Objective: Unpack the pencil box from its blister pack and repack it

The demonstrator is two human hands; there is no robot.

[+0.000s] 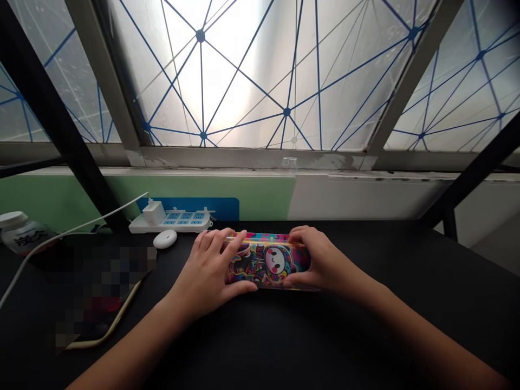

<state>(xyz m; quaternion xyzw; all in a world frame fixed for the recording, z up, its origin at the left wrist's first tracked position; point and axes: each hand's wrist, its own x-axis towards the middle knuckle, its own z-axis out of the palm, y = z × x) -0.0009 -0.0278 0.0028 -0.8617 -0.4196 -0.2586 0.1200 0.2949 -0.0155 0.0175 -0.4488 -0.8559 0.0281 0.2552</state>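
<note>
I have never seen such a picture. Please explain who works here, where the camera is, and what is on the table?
There is no machine, only a person's bare hands. The camera sits on that person's head, looking forward and down. The left hand and right hand hold a colourful box by its ends, on a black table. To the left are a power strip with a white charger, a small white oval thing, a jar and a blurred thing I cannot name.

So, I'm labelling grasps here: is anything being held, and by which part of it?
Yes: a colourful cartoon-printed case, held by its two short ends. The left hand grips its left end and the right hand its right end.
</note>
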